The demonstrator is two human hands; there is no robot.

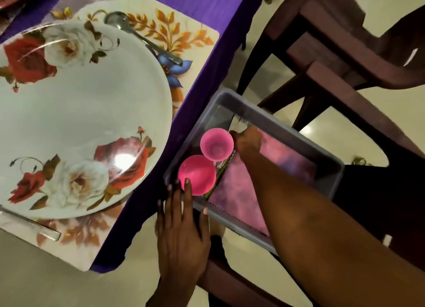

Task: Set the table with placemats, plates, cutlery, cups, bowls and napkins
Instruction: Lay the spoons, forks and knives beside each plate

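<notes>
Your right hand [247,142] is down inside the grey tub [317,145], fingers curled near the white objects at its far wall; whether they actually grip anything you cannot tell, since the hand hides its own fingertips. Your left hand [181,217] lies flat with straight fingers on the tub's near rim, fingertips touching the edge of the pink bowl [195,174]. Just beyond that bowl stands the pink cup [216,143], the two touching, with your right hand just beside the cup. A pink-purple cloth [239,191] covers the tub's floor under your right forearm, and a thin utensil [222,172] lies along its edge next to the bowl. The tub rests on a dark chair [368,60] beside the table. On the purple tablecloth [207,12] sits a floral placemat [188,37] carrying a large rose-patterned plate [87,113], with a spoon [138,34] on its far side and another piece of cutlery [34,226] on the near side.
</notes>
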